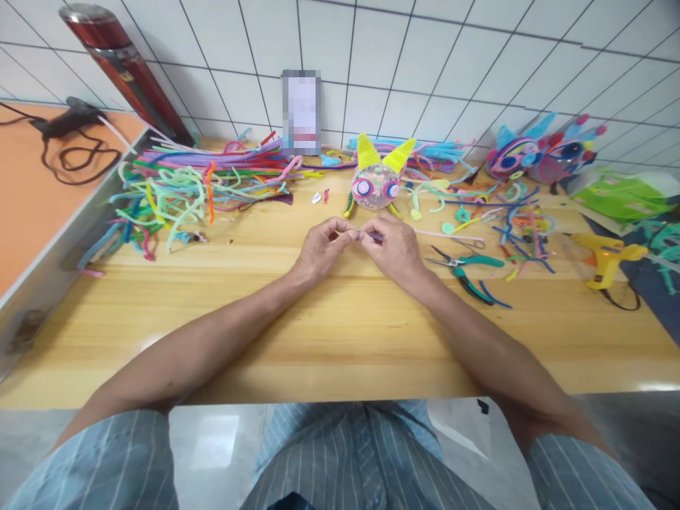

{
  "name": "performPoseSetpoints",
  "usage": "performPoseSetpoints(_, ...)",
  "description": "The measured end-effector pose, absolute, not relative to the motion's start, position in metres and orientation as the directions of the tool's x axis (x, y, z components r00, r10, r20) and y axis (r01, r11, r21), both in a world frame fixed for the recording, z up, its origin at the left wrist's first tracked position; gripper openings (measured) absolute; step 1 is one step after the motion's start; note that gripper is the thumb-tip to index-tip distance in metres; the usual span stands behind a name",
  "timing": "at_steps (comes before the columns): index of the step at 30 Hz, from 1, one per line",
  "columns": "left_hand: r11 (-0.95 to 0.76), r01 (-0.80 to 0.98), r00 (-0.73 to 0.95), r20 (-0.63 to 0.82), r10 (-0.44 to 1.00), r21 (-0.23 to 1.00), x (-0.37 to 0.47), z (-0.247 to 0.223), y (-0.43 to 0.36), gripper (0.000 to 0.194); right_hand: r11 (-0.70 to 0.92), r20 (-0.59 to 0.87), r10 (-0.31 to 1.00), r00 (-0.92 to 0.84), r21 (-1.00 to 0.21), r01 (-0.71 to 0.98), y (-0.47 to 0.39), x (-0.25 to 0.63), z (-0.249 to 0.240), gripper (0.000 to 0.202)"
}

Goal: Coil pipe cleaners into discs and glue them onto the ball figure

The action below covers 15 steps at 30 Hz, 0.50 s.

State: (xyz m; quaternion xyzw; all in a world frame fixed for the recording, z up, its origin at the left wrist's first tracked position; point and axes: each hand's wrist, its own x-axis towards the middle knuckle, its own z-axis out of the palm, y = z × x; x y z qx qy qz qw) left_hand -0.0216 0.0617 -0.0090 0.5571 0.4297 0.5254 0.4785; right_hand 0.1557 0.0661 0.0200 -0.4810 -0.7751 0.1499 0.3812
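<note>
My left hand [325, 246] and my right hand [394, 248] meet above the middle of the wooden table, fingertips almost touching. Between them is a small purple pipe cleaner [375, 236], pinched at its end by the left fingers and held in the right ones; much of it is hidden. Just behind the hands sits a clear round figure [376, 185] with yellow pointed ears and pink-and-blue ring eyes. A pale pink pipe cleaner [433, 234] lies right of my right hand. Beside that hand rest teal-handled pliers [467, 263], jaws pointing left.
Piles of coloured pipe cleaners [175, 184] spread over the left back. Cut pieces [523, 219] lie at right, near a yellow glue gun [605, 258]. A phone [302, 112] leans on the tiled wall. Two finished-looking figures [513, 156] and a red flask [125, 74] stand behind.
</note>
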Motion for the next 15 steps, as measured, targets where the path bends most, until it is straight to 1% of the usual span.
performPoseSetpoints(2,-0.186,-0.024,0.07,0.187,0.98,0.982,-0.023,-0.01,0.064,0.033,0.485,0.426,0.868,-0.256,-0.614,0.622,0.067,0.157,0.022,0.013)
performPoseSetpoints(4,-0.174,-0.047,0.034,0.176,0.984,0.984,-0.022,-0.012,0.064,0.033,0.457,0.398,0.886,-0.238,-0.667,0.589,0.067,0.157,0.022,0.011)
performPoseSetpoints(7,-0.132,-0.111,-0.013,0.132,0.991,0.985,-0.019,-0.015,0.062,0.031,0.406,0.369,0.912,-0.18,-0.742,0.533,0.065,0.155,0.02,0.015)
performPoseSetpoints(11,-0.094,-0.208,-0.032,0.089,0.996,0.974,-0.015,-0.017,0.057,0.033,0.338,0.32,0.94,-0.119,-0.821,0.46,0.061,0.148,0.012,0.018)
performPoseSetpoints(15,-0.054,-0.254,-0.03,0.048,0.998,0.966,-0.01,-0.017,0.052,0.038,0.306,0.299,0.951,-0.084,-0.858,0.412,0.058,0.144,0.007,0.017)
